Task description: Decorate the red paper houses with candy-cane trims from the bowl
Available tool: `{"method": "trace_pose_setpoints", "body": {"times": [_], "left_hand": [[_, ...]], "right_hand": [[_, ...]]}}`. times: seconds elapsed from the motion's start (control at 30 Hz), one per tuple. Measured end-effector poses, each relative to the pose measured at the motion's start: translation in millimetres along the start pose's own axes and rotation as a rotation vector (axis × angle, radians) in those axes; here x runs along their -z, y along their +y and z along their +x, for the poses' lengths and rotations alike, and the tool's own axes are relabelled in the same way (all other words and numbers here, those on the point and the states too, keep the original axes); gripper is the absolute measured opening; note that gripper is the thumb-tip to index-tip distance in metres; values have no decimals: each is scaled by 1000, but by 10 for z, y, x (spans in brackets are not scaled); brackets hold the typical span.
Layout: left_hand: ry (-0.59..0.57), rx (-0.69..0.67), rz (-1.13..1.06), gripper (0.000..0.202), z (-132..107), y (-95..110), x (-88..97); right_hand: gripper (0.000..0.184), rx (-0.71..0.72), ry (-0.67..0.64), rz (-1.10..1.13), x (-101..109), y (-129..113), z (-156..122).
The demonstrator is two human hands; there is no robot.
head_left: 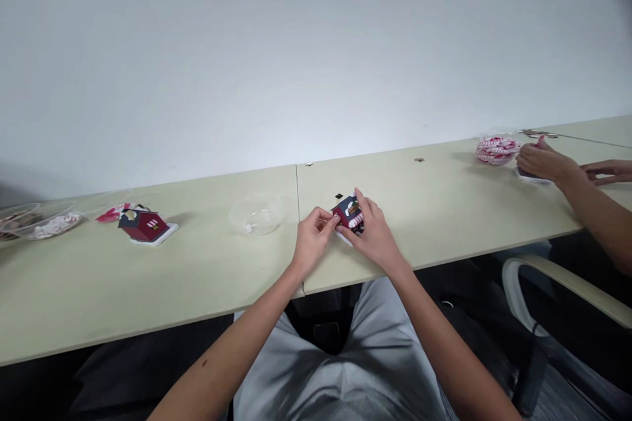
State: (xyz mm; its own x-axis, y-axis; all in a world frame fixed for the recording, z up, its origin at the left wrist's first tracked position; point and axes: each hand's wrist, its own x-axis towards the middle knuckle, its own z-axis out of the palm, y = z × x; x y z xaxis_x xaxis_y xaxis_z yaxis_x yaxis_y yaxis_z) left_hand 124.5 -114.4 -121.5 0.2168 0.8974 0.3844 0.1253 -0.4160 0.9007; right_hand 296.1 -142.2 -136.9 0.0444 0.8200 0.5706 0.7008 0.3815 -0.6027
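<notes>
Left hand [312,241], right hand [374,237] grip a paper house [348,213] by the table edge [444,261] (seam [297,194] close by).

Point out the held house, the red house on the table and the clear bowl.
Held house [348,212]: head view, on its dark front panel.
Red house [145,227]: head view, on its red wall.
Clear bowl [255,216]: head view, on the middle of its clear shell.
</notes>
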Motion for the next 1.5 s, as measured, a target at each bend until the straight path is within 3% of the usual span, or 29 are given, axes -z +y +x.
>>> {"method": "trace_pose_setpoints", "body": {"times": [0.2,0.4,0.7,1.0,1.5], "left_hand": [[-107,-46,81,20,16,-21,-12],[-129,-73,157,16,37,-20,15],[-63,-236,304,7,41,-28,32],[-74,-199,339,6,-1,-38,40],[-61,-308,397,9,-2,-31,31]], "right_hand": [[89,15,-36,61,12,0,7],[89,1,-55,127,22,4,11],[88,17,-51,126,38,-8,5],[88,11,-56,115,30,-1,2],[86,28,-36,136,26,7,18]]}}
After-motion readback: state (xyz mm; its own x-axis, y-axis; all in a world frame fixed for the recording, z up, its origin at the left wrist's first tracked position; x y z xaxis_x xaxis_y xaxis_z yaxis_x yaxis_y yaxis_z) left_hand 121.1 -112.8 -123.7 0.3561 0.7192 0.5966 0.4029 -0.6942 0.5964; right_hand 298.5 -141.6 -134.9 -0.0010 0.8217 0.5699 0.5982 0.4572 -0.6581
